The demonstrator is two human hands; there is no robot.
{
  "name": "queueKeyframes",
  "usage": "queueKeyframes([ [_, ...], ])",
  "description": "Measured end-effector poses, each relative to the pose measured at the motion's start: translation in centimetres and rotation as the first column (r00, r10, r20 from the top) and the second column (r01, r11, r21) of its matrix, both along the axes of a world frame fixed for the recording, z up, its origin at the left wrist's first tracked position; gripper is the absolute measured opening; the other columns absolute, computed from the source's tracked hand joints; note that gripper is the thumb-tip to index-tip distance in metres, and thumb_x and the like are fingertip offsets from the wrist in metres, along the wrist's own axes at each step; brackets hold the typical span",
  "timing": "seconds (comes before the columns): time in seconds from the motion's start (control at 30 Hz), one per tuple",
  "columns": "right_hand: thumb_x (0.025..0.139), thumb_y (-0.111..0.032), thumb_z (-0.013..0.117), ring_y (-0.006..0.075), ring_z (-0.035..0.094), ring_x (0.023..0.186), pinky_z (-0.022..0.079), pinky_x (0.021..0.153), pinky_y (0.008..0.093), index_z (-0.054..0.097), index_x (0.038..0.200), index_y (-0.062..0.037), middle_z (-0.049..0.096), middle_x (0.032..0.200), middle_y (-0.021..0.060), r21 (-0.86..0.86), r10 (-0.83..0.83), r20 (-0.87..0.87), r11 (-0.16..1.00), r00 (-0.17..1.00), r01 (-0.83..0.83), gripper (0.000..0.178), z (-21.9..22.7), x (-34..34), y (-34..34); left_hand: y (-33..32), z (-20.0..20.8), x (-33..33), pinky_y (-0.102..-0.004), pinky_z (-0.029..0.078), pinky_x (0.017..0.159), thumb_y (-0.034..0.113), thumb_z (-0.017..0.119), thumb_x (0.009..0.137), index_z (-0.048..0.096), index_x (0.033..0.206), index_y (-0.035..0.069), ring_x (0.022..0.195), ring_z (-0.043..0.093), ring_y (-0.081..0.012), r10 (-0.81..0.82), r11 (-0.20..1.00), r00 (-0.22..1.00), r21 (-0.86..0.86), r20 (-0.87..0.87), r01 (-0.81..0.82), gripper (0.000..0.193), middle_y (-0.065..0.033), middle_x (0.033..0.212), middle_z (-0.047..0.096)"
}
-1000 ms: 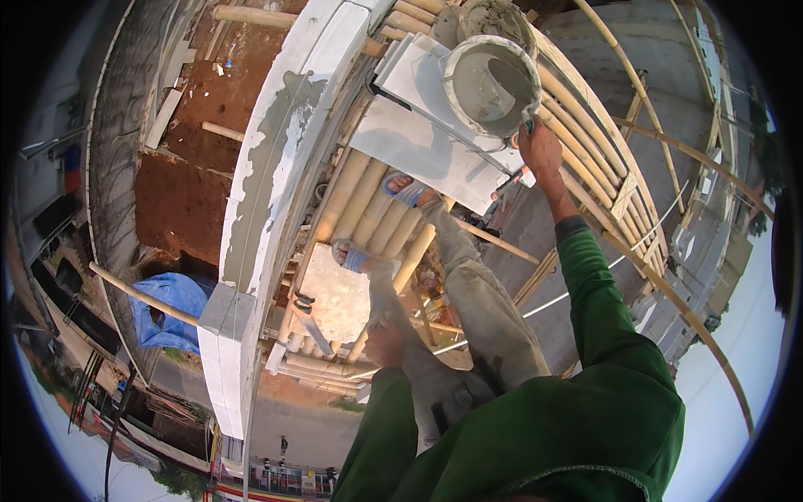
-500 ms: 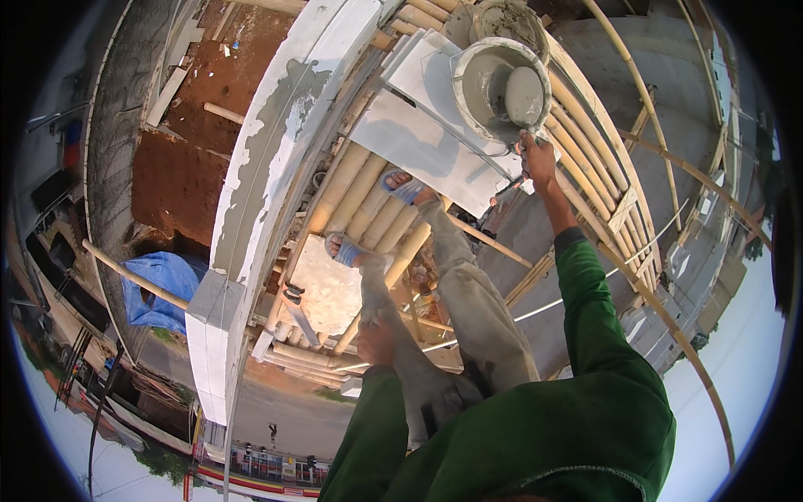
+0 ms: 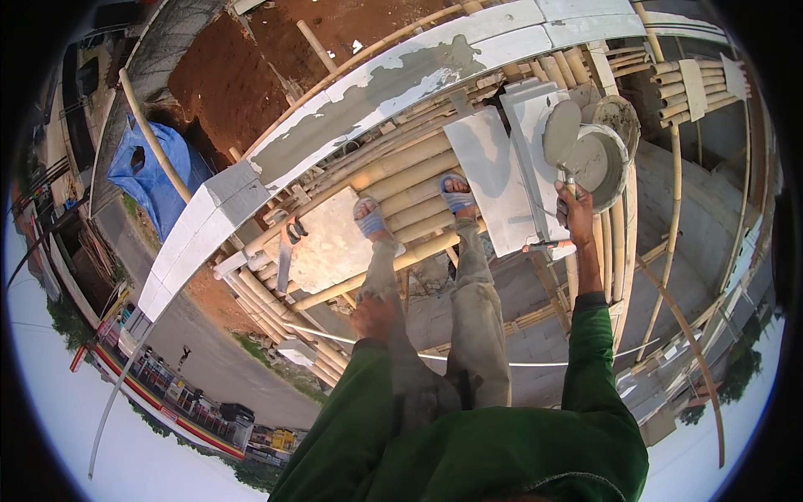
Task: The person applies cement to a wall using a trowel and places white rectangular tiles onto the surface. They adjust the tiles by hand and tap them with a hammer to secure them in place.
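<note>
My right hand [image 3: 575, 209] grips the handle of a trowel [image 3: 561, 134], its rounded blade coated with wet grey mortar. The blade is over the left rim of a bucket [image 3: 622, 149] with grey mortar inside. Beside that hand, a long thin metal tool with an orange-and-black end piece [image 3: 548, 245] lies on pale grey panels [image 3: 489, 180]. My left hand [image 3: 373, 317] rests on my left leg near the knee and holds nothing. Its fingers lie loosely on the trouser cloth, though they are not sharp.
I stand on bamboo poles [image 3: 410, 180] and a light board [image 3: 330, 243]; a handsaw [image 3: 287, 255] lies there. A white block wall [image 3: 393, 79] partly smeared with mortar runs alongside. Behind the bucket is a second mortar-crusted container [image 3: 617, 113]. Gaps open between poles, with ground far below.
My right hand has brought the trowel from inside the bucket to its left rim, mortar on the blade. The whole view has turned. My left hand stays on my leg.
</note>
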State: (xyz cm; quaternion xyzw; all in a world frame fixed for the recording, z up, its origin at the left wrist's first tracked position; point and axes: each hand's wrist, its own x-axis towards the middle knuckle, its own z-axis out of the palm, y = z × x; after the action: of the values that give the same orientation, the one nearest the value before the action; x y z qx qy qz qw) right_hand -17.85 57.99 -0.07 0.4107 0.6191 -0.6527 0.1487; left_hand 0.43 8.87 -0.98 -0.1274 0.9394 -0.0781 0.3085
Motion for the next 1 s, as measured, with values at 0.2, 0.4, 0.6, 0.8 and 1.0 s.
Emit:
queueKeyframes([
  [0.2,0.098,-0.041,0.067,0.0159,0.057,0.055,0.046,0.052,0.0341,0.066,0.1,-0.0035,0.059,0.065,0.0032,0.252,0.58,0.057,0.779,0.812,-0.574,0.037,-7.0,-12.7,-6.8,-1.1,-0.6,0.3,-0.0503,0.052,0.064,0.06,0.066,0.087,0.07,0.107,0.006,0.066,0.069,-0.036,-0.036,0.999,0.99,-0.037,-0.139,0.031,0.057,-0.0171,0.076,0.069],
  [0.4,0.093,-0.044,0.064,0.0461,0.067,0.101,0.052,0.09,0.0552,0.068,0.122,-0.0057,0.071,0.1,0.0261,0.686,0.886,0.345,-0.014,0.308,-0.728,0.048,-10.5,-22.3,-9.8,-1.0,0.3,-0.1,-0.0554,0.055,0.082,0.056,0.067,0.087,0.071,0.116,0.005,0.092,0.072,-0.042,0.172,0.985,0.984,-0.028,-0.038,-0.173,0.058,-0.0232,0.096,0.073],
  [0.6,0.097,-0.047,0.06,0.0453,0.067,0.106,0.053,0.093,0.0519,0.062,0.133,-0.008,0.071,0.109,0.0271,0.673,0.919,0.305,-0.023,0.249,-0.739,0.053,-10.2,-24.0,-16.7,-1.6,1.3,-0.7,-0.0491,0.052,0.072,0.061,0.061,0.091,0.071,0.107,0.007,0.07,0.069,-0.0346,0.163,0.987,0.979,0.014,-0.121,-0.163,0.057,-0.0144,0.082,0.071],
  [0.8,0.098,-0.044,0.058,0.044,0.066,0.114,0.053,0.099,0.0525,0.057,0.14,-0.0051,0.07,0.118,0.0276,0.562,0.941,0.327,-0.12,0.087,-0.819,0.057,-9.3,-23.2,-27.9,-2.2,1.2,-1.1,-0.0501,0.054,0.076,0.056,0.06,0.092,0.069,0.111,0.005,0.076,0.072,-0.0352,0.299,0.953,0.954,0.041,-0.003,-0.299,0.055,-0.017,0.085,0.073],
  [1.0,0.098,-0.039,0.058,0.0458,0.068,0.105,0.054,0.093,0.0548,0.056,0.135,-0.0014,0.071,0.11,0.0294,0.465,0.963,0.183,0.092,0.197,-0.881,0.053,-10.2,-17.6,-40.7,-3.8,1.4,-1.6,-0.0502,0.055,0.076,0.052,0.059,0.091,0.067,0.112,0.0,0.077,0.073,-0.0367,0.386,0.904,0.918,0.161,0.092,-0.396,0.057,-0.0225,0.09,0.074],
])
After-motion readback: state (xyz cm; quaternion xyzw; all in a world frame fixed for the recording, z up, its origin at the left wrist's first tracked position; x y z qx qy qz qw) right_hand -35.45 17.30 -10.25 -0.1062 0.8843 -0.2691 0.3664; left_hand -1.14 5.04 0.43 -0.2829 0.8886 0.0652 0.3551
